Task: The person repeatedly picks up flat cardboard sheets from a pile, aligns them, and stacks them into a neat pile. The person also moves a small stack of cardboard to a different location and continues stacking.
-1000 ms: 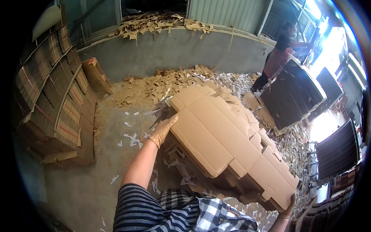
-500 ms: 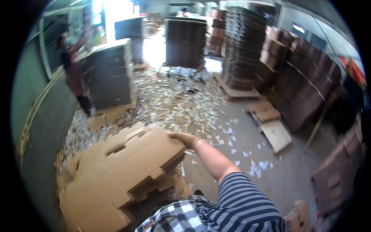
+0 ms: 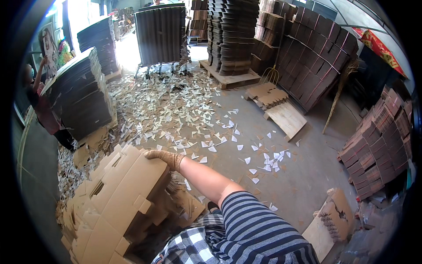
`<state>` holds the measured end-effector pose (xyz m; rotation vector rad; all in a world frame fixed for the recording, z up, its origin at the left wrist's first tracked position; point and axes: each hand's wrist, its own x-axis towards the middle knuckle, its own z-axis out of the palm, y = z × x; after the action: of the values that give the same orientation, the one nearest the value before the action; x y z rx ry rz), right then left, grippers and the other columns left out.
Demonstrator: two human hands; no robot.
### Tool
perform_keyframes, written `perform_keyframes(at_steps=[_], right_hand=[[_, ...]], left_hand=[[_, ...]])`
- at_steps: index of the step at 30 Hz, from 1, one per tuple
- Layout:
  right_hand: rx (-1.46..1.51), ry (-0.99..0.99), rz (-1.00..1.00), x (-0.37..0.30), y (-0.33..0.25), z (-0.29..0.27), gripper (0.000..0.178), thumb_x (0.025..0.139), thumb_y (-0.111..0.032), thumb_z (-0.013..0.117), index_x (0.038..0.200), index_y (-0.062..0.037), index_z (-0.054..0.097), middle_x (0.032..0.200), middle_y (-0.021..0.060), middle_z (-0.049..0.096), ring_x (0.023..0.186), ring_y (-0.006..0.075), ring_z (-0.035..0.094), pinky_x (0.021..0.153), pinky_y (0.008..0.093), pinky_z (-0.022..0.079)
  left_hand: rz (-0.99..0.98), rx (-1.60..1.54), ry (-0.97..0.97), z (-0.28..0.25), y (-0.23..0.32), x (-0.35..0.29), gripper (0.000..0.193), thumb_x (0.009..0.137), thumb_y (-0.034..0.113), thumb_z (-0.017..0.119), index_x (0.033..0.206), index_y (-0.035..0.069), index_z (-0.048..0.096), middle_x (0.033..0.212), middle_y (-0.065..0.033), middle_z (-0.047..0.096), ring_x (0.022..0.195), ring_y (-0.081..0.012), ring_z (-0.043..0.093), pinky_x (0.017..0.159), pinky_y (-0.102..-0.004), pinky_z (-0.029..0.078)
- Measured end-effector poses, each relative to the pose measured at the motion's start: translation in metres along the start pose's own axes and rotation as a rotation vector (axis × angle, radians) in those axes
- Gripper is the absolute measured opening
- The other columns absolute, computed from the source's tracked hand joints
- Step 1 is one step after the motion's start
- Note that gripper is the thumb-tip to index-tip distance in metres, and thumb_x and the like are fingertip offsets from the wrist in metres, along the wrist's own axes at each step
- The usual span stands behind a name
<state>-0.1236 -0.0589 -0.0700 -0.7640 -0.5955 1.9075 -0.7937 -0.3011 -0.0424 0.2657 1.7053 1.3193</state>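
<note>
The view has swung right over the last second: the left grip, then on the tan stack, is out of view; the co-worker shows upper left of the stack instead of upper right, where a broom and banner have appeared.

A: Where's the gloved right hand?
B: Left of centre, touching the upper right corner of the cardboard stack, lower left.
A: And beyond?
B: Pale scraps strewn mid-frame, a tall dark stack at upper centre, a co-worker at far left.
</note>
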Motion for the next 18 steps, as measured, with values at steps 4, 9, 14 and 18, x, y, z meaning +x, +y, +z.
perform_keyframes(at_steps=[4, 9, 14, 18], right_hand=[[-0.163, -0.135, -0.107, 0.000, -0.017, 0.014, 0.056, 0.088, -0.033, 0.073, 0.137, -0.0108, 0.058, 0.128, 0.0067, 0.065, 0.116, 0.0178, 0.062, 0.103, 0.0355, 0.049], [-0.225, 0.159, 0.042, 0.045, 0.018, -0.021, 0.056, 0.088, -0.030, 0.072, 0.137, -0.0098, 0.057, 0.124, 0.0051, 0.065, 0.112, 0.0183, 0.064, 0.099, 0.0378, 0.052], [-0.182, 0.053, -0.121, 0.008, 0.005, 0.011, 0.064, 0.085, -0.035, 0.070, 0.137, -0.0020, 0.053, 0.124, 0.0147, 0.065, 0.108, 0.0275, 0.067, 0.093, 0.0450, 0.058], [-0.234, 0.009, -0.256, -0.033, -0.006, 0.044, 0.081, 0.080, -0.038, 0.074, 0.143, 0.0035, 0.047, 0.138, 0.0190, 0.057, 0.123, 0.0317, 0.059, 0.101, 0.0446, 0.052]], left_hand=[[0.010, 0.005, -0.023, 0.006, 0.002, 0.002, 0.082, 0.090, 0.051, 0.067, 0.157, 0.021, 0.029, 0.156, -0.0105, 0.038, 0.143, -0.0341, 0.036, 0.116, -0.0640, 0.024], [0.020, -0.299, -0.184, -0.027, -0.019, 0.020, 0.061, 0.099, 0.040, 0.055, 0.149, 0.009, 0.042, 0.146, -0.0195, 0.050, 0.133, -0.0349, 0.050, 0.107, -0.0559, 0.042], [0.148, -0.337, -0.034, -0.061, -0.026, 0.042, 0.055, 0.091, 0.033, 0.071, 0.134, 0.001, 0.058, 0.129, -0.0131, 0.064, 0.113, -0.0281, 0.063, 0.094, -0.0404, 0.053], [0.234, -0.299, -0.164, -0.049, 0.001, 0.022, 0.056, 0.089, 0.036, 0.075, 0.130, 0.000, 0.060, 0.122, -0.0112, 0.066, 0.108, -0.0237, 0.065, 0.091, -0.0372, 0.055]])
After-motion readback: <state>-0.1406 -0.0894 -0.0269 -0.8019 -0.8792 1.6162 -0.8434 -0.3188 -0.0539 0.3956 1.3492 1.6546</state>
